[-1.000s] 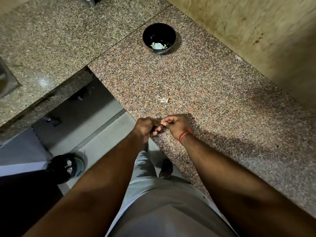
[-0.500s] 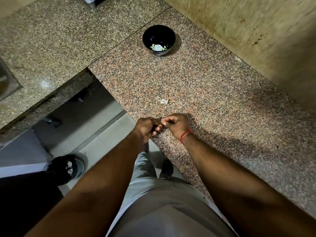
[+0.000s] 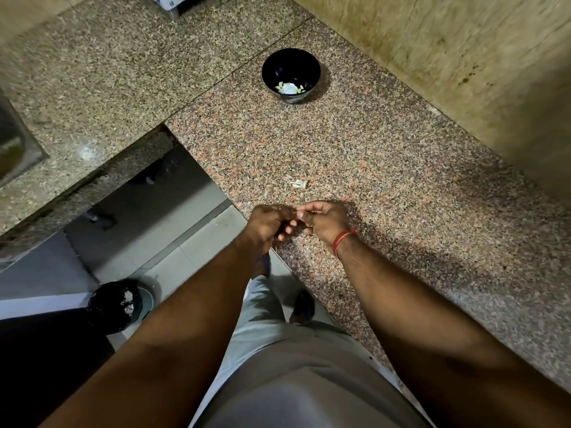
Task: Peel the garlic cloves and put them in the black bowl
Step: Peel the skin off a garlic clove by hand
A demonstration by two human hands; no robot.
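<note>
Left hand and right hand — held fingertip to fingertip over the granite counter edge, fingers curled; whatever is pinched between them cannot be made out. Black bowl — set well beyond, pale peeled cloves inside. Peel scraps — lying just beyond the hands.

We are seeing bare tabletop lying between the near edge and the black bowl at the far edge. Only a small scrap of peel is sitting in that stretch, near the near edge. The wall is closing off the tabletop's right side.
</note>
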